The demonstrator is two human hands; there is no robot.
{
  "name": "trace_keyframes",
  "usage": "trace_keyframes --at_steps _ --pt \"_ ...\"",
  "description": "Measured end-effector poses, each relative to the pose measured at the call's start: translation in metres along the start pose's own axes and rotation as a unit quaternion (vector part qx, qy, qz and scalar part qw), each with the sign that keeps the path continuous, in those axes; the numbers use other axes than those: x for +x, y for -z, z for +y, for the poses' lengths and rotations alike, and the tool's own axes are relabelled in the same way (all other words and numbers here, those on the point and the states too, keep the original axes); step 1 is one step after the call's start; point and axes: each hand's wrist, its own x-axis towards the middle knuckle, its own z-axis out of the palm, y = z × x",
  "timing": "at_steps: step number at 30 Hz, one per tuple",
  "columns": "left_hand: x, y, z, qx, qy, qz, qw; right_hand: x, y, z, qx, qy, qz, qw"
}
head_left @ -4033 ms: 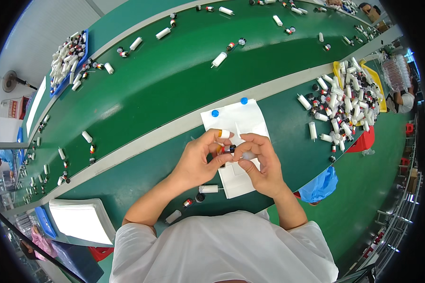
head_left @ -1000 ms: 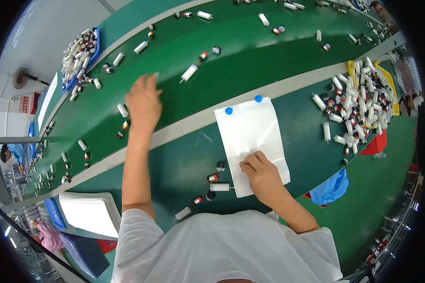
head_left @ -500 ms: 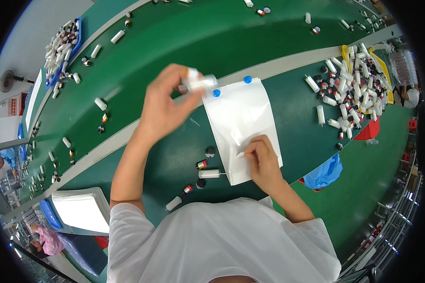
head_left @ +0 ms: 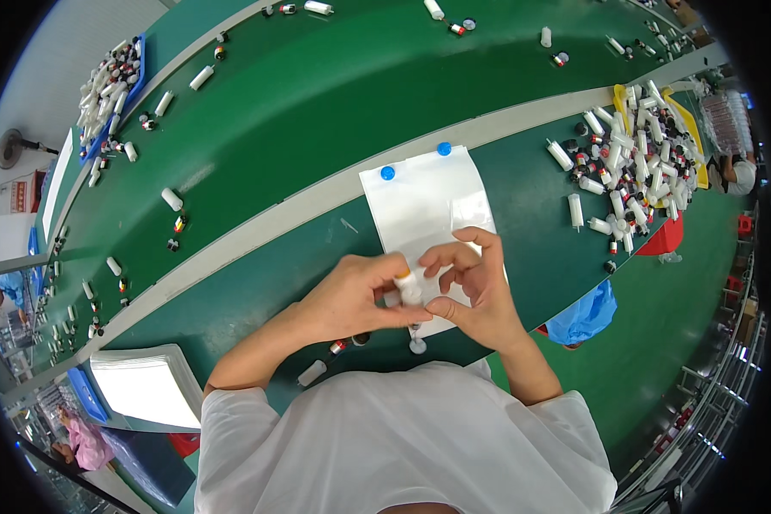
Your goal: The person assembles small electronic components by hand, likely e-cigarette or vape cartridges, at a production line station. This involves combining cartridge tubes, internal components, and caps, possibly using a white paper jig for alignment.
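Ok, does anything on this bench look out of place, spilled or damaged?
Yes: at the right, the heap of white plastic cylinders and small black-and-red parts spreads past the yellow plastic tray onto the dark green tabletop. It looks like overflow, though possibly deliberate. No clear damage shows.

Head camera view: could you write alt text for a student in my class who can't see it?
A person's bare left hand grips a small, blurred white object close to their bare, loosely curled right hand, above a rectangular white sheet on a dark green table. At right, white cylinders and small black pieces are heaped at a yellow plastic tray.
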Motion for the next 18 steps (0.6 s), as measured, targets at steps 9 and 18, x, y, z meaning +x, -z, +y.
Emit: trace_keyframes --at_steps 9,18 --pt "0.027 -0.024 -0.018 -0.020 -0.115 0.310 0.943 0.024 -0.001 -0.019 -0.071 0.062 0.034 0.995" --pt "0.027 -0.029 -0.015 0.054 -0.101 0.289 0.950 0.034 -0.006 -0.023 0.239 0.032 0.149 0.959"
